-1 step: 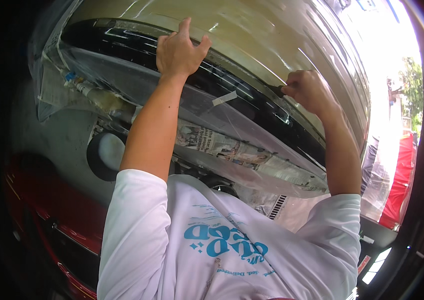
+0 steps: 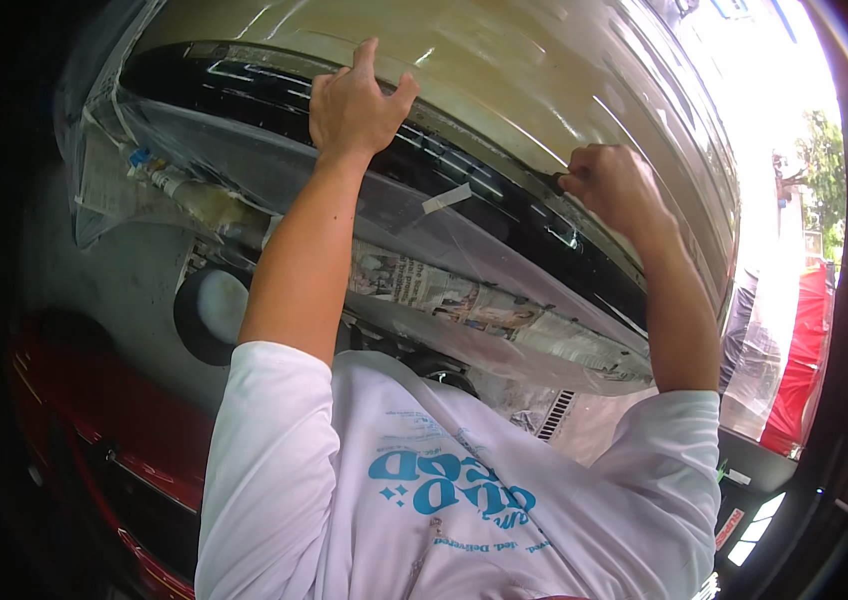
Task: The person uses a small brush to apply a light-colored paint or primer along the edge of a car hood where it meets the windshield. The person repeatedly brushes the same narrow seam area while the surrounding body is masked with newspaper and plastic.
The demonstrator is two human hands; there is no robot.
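A glossy beige car body panel (image 2: pixel 504 70) curves across the top, with a shiny black band (image 2: pixel 444 160) along its lower edge and a narrow dull groove between the two. My left hand (image 2: pixel 352 112) rests over the band and groove, fingers spread toward the panel, holding nothing that I can see. Farther right, my right hand (image 2: pixel 614 185) is closed, pinching a small dark piece (image 2: pixel 556 181) at the groove. Its fingers hide most of that piece, so its kind is unclear. A pale strip of tape (image 2: pixel 447 198) sticks to the surface just below the band.
Clear plastic sheeting (image 2: pixel 244 145) and newspaper (image 2: pixel 434 285) cover the area below the band. A dark round container (image 2: pixel 212 312) stands on the floor at left. A red car (image 2: pixel 144 470) fills the lower left. Red fabric (image 2: pixel 802 350) hangs at right.
My right hand has shifted very slightly left, and less of the dark piece shows. My left hand stays on the band.
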